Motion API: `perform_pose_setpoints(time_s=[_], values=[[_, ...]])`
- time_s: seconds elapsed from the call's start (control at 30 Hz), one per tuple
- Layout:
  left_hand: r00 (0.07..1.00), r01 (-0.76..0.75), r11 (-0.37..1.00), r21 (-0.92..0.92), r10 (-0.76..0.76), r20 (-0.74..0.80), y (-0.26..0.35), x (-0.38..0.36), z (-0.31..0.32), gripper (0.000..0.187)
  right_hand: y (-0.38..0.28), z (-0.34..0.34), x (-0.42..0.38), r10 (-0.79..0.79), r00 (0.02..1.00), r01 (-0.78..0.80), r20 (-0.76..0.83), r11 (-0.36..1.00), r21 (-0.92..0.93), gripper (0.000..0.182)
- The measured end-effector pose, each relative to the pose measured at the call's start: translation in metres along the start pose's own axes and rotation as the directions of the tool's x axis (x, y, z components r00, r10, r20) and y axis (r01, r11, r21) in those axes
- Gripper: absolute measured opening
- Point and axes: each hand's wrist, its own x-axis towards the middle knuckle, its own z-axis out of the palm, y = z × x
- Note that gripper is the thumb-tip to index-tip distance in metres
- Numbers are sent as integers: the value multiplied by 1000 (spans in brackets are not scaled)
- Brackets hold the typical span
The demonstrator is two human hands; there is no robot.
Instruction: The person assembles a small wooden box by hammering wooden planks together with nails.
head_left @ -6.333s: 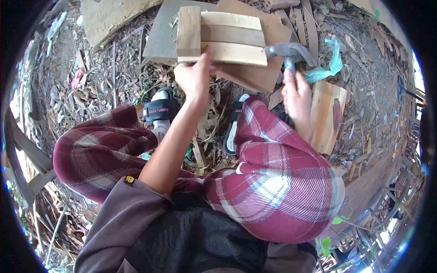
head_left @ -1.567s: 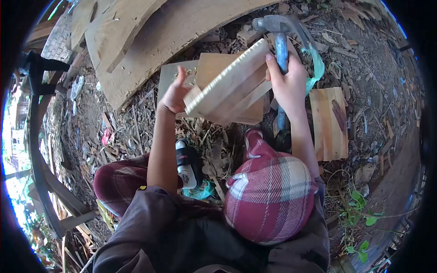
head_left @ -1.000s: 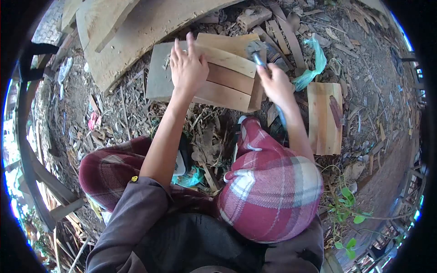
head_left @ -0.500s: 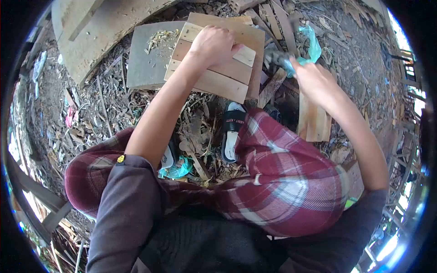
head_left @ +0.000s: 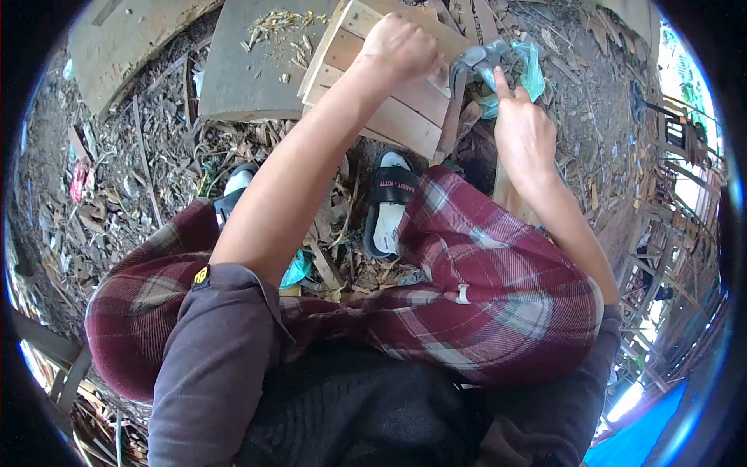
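My left hand (head_left: 401, 48) is closed at the upper right part of a slatted wooden panel (head_left: 401, 121), its fingers curled; what they grip, if anything, is hidden. A claw hammer (head_left: 481, 56) with a metal head is in my right hand (head_left: 525, 128), just right of the panel. The index finger lies stretched along the hammer while the other fingers are wrapped round it. The hammer head is apart from my left hand. Under the panel lies another wooden board, partly covered.
A grey slab (head_left: 249, 74) with wood chips lies left of the panel. Green plastic (head_left: 531, 71) is beside the hammer. Sandaled feet (head_left: 389, 206) stand below the panel. Wood scraps and leaves cover the ground, and a large board (head_left: 128, 47) leans in at the upper left.
The hammer head, blurred before, now shows clearly nearer the panel. The panel has tilted and sits higher in view, with my left hand farther right. The whole view has shifted.
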Motion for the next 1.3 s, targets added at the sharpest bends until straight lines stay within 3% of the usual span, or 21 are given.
perform_pose_setpoints(time_s=[0.17,0.27,0.3,0.4,0.53,0.73,0.83,0.9,0.93,1.07,1.3], values=[[999,-26,998,54,27,-22,-2,0,4,45,-4,17,-15,-17,978,-5,-206,995,-102,51],[997,-55,996,64,58,-44,-4,2,6,46,-12,20,-15,56,990,-61,-133,998,-31,52],[990,-33,999,19,30,140,-1,4,-20,20,-13,20,-14,56,989,-59,-139,998,-14,52],[999,-29,996,87,26,27,-4,7,-5,33,-13,11,-16,-51,985,49,-162,999,-13,52],[999,-50,995,91,49,20,-6,7,1,31,1,-1,-17,-135,989,138,-53,988,64,56],[999,-36,995,97,33,32,-2,2,-8,33,17,-14,3,-358,933,359,-35,933,26,46],[999,-35,996,82,33,20,-1,2,-9,34,32,-19,29,-440,898,437,8,894,102,28],[999,-39,996,76,38,17,0,2,-12,35,37,-25,50,-419,875,406,241,908,103,50],[999,-40,996,77,39,8,0,2,-12,34,37,-32,56,-385,860,362,335,923,132,39],[999,-46,998,40,46,-8,2,4,-7,35,41,-70,73,-430,792,386,433,903,191,58],[999,-54,998,18,54,-3,3,4,-9,37,52,-76,90,-464,718,333,520,884,329,58]])
